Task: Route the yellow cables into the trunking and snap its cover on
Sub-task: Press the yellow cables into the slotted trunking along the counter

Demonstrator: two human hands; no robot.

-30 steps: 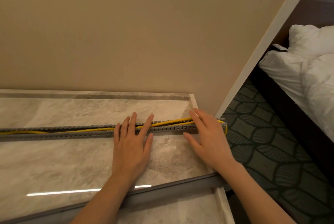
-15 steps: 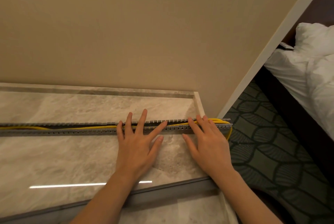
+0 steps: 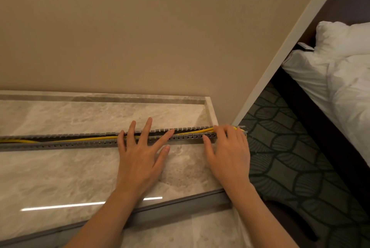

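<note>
A long grey slotted trunking (image 3: 80, 141) lies across the marble tabletop (image 3: 60, 167), running off the left edge and ending at the table's right edge. Yellow cables (image 3: 96, 139) run inside its open channel. My left hand (image 3: 140, 155) lies flat with fingers spread, fingertips resting over the trunking and cables near the middle. My right hand (image 3: 228, 151) covers the right end of the trunking, fingers curled over the cables there and the thumb against the near side wall. A long grey cover strip (image 3: 180, 204) lies near the front edge of the table, under both forearms.
A beige wall (image 3: 140, 37) rises right behind the table. To the right the table ends, with patterned dark carpet (image 3: 290, 157) below and a bed with white bedding (image 3: 340, 79) beyond. A white vertical trim (image 3: 280, 53) separates wall and bed area.
My right hand has slid right to the very end of the trunking and pushed the cable loop down there. My left hand has shifted slightly right, fingers spread wider over the channel.
</note>
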